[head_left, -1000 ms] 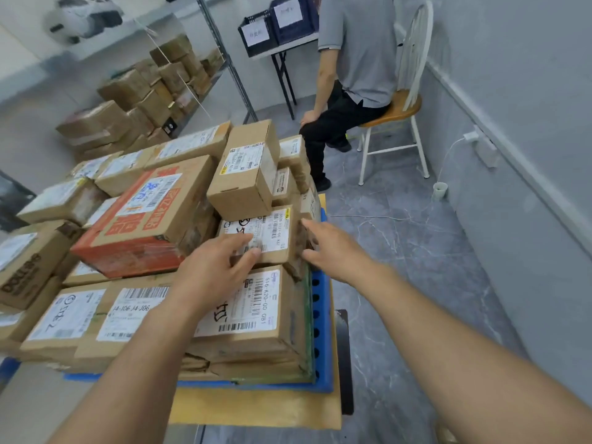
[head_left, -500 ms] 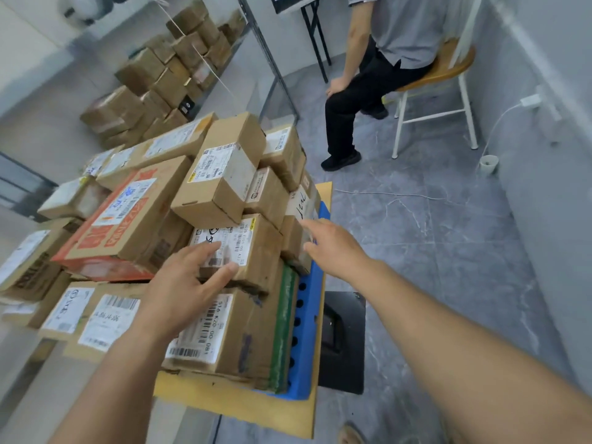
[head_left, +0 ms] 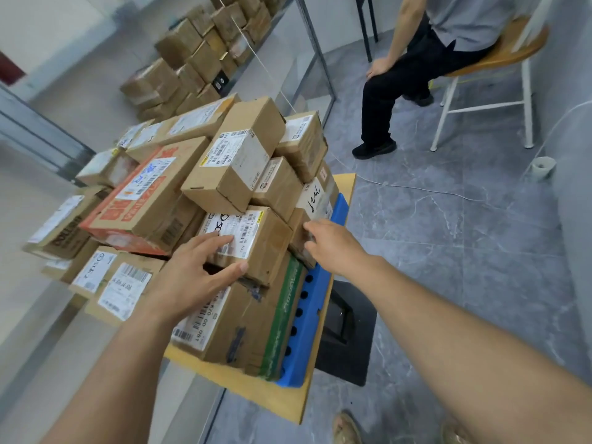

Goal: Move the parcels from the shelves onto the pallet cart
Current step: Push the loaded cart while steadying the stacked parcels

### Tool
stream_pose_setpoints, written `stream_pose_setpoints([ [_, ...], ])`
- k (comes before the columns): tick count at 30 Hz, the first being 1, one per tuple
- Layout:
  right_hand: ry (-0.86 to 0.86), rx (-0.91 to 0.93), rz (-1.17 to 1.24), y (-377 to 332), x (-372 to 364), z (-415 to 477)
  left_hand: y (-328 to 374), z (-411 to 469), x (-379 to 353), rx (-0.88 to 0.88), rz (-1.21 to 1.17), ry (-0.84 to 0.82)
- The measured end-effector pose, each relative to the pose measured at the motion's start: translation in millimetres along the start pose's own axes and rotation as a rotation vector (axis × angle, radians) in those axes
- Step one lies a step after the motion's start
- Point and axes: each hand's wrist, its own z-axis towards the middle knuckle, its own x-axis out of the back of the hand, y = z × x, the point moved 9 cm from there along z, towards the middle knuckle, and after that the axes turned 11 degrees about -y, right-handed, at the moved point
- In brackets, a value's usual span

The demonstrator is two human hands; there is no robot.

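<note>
Several cardboard parcels are piled on the pallet cart (head_left: 290,402), over a blue pallet (head_left: 307,341). My left hand (head_left: 195,274) lies with straight fingers on the white label of a small brown parcel (head_left: 269,241), thumb against its front face. My right hand (head_left: 333,248) reaches with straight fingers to the right side of the same stack, touching a parcel there. A tilted box (head_left: 237,158) sits on top of the pile. A red-printed box (head_left: 144,203) lies to the left.
More parcels (head_left: 192,56) are stacked on a metal shelf at the back. A person (head_left: 419,65) sits on a wooden chair (head_left: 499,59) at the upper right. A cable and a small cup (head_left: 541,168) lie on the grey floor. My shoe (head_left: 346,427) shows below.
The view has swung closer and to the right of the cart. Both hands stay on the same small parcel stack, the left thumb now lower on the box's front.
</note>
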Motion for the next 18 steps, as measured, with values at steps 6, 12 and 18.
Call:
stream_pose_setpoints([
  [6, -0.033, 0.030, -0.024, -1, -7, -3, 2, -1, 1, 0.010, -0.018, -0.026],
  [12, -0.060, 0.063, -0.037, 6, -2, -4, 10, -2, 7, 0.013, -0.023, 0.038],
  [18, 0.072, -0.027, -0.083, 11, 39, 10, 22, 7, 13, -0.014, 0.019, 0.069],
])
